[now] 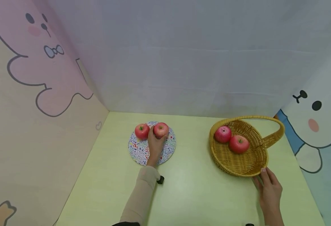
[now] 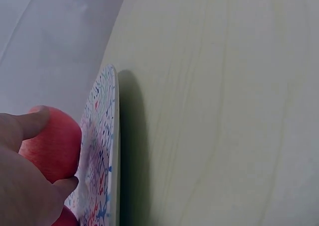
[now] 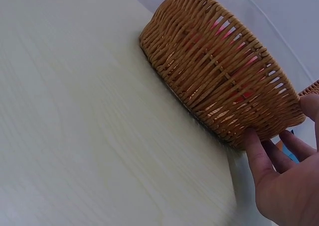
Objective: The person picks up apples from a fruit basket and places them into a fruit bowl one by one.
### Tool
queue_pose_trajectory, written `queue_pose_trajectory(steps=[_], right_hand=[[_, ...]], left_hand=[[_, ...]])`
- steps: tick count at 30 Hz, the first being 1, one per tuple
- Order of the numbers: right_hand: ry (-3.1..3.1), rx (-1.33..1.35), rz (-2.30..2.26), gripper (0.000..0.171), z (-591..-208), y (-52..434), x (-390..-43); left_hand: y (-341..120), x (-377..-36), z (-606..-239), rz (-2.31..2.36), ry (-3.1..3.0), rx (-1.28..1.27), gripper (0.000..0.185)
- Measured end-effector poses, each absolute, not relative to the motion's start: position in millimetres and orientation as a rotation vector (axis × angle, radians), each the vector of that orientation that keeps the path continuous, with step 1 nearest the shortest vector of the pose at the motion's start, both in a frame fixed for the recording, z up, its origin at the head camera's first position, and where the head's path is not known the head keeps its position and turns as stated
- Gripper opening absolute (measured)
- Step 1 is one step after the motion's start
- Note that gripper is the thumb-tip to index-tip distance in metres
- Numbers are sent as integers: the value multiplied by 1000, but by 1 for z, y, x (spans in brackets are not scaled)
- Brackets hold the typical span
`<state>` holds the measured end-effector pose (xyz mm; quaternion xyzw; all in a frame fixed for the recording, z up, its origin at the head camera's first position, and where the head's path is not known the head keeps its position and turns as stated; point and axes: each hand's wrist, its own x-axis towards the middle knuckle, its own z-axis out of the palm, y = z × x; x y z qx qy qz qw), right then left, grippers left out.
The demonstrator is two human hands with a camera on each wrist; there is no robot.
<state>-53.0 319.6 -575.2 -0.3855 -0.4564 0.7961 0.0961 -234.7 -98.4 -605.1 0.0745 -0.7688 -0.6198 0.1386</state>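
Now left hand (image 1: 155, 146) grips apple (image 1: 161, 129), stem up; right hand (image 1: 268, 188) relaxed, touching basket (image 1: 240, 164).

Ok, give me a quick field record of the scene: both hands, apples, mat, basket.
left hand: grips the right apple on mat
right hand: fingers touch the near wall of the basket
mat: round, speckled, flat on the table; also carries a second apple, left of the gripped one
basket contents: two red apples, side by side
basket handle: on the far right side
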Motion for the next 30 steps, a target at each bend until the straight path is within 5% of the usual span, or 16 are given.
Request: queue_pose_trajectory(steps=[30], right_hand=[[-1289,-1160,2355,68,-576,317,-52]], left_hand=[[-98,-235,-614,-1672,-2319,201,83]])
